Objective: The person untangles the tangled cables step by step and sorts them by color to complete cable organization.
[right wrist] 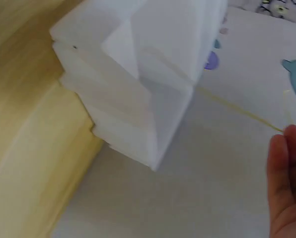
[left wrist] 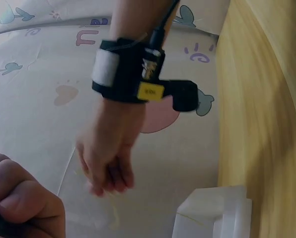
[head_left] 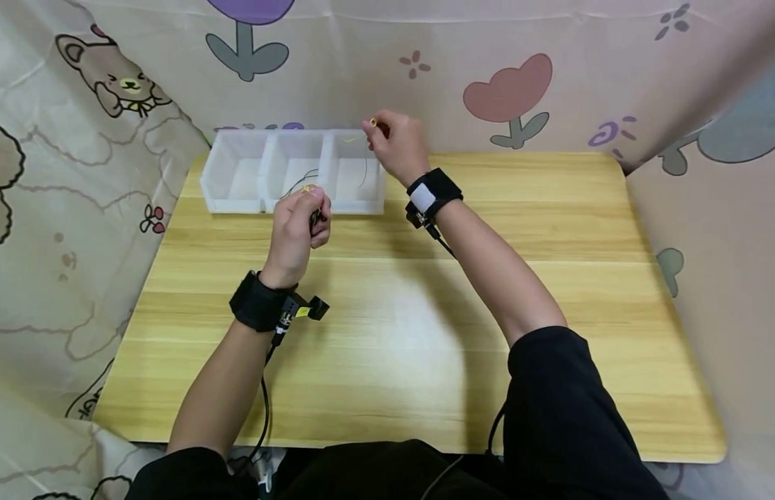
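My right hand is raised at the right end of the white divided box, pinching a thin yellow strand between thumb and fingers. In the right wrist view the strand stretches from the fingertips towards the box. My left hand is at the front of the box's middle compartment, its fingers curled round a small dark thing that is mostly hidden. A bit of yellow strand shows at its thumb. Thin dark strands show beyond this hand; whether they join it I cannot tell.
The box has three compartments and stands at the back left of the wooden table. Behind it hangs a printed cloth. Black straps with small cameras circle both wrists, and cables run back along the arms.
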A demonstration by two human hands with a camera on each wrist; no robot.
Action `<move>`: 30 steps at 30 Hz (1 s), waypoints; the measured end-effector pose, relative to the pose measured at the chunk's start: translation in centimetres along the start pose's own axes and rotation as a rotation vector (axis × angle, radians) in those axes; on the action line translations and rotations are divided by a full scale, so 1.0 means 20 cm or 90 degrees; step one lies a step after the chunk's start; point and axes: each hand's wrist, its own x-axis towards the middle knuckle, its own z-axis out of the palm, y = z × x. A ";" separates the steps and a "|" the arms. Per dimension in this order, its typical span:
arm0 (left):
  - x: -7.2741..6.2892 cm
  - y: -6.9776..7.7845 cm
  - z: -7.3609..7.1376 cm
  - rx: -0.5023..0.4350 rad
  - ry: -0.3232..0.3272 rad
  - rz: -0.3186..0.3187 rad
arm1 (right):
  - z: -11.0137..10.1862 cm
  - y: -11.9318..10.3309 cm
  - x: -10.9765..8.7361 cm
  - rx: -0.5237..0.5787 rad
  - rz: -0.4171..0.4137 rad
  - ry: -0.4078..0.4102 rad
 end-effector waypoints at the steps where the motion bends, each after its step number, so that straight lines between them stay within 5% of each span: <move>1: 0.00 0.00 0.00 -0.003 0.001 -0.005 | 0.02 0.01 0.01 -0.020 0.014 -0.017; 10: 0.00 -0.01 0.02 -0.019 0.015 -0.057 | 0.16 0.12 0.01 -0.119 0.046 -0.117; 16: 0.00 -0.02 0.01 -0.034 0.022 -0.075 | 0.24 0.16 0.00 -0.183 -0.048 -0.103; 22: 0.01 -0.02 0.01 -0.036 0.024 -0.078 | 0.30 0.20 -0.01 -0.283 -0.049 -0.252; 25: 0.01 -0.02 0.01 -0.033 0.023 -0.075 | 0.29 0.17 -0.02 -0.272 -0.045 -0.298; 30: 0.01 -0.01 0.02 -0.026 0.019 -0.077 | 0.23 0.11 -0.05 -0.176 -0.068 -0.299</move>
